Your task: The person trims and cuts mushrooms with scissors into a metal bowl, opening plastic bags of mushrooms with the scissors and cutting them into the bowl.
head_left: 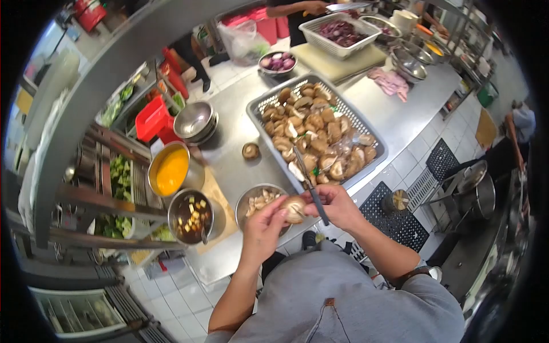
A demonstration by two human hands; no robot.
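My left hand (pixel 264 227) holds a brown mushroom (pixel 294 210) with its pale underside showing, over the edge of a metal bowl (pixel 243 212) of pale cut pieces. In my right hand (pixel 337 209) is a knife (pixel 316 201), its blade pointing up and away over the basket's near edge; the fingertips of that hand reach the mushroom's right side. Just beyond both hands, a grey perforated basket (pixel 374 132) holds many brown mushrooms (pixel 314 121). One mushroom (pixel 250 151) lies alone on the steel table (pixel 229 166), left of the basket.
Stacked metal bowls (pixel 195 121), a pot of orange liquid (pixel 172 169) and a pot of dark liquid with yellow cubes (pixel 192 219) stand left. Behind are a bowl of onions (pixel 278 62), a white basket (pixel 341 50) and a person's arm (pixel 294 8). Another person (pixel 520 127) is at right.
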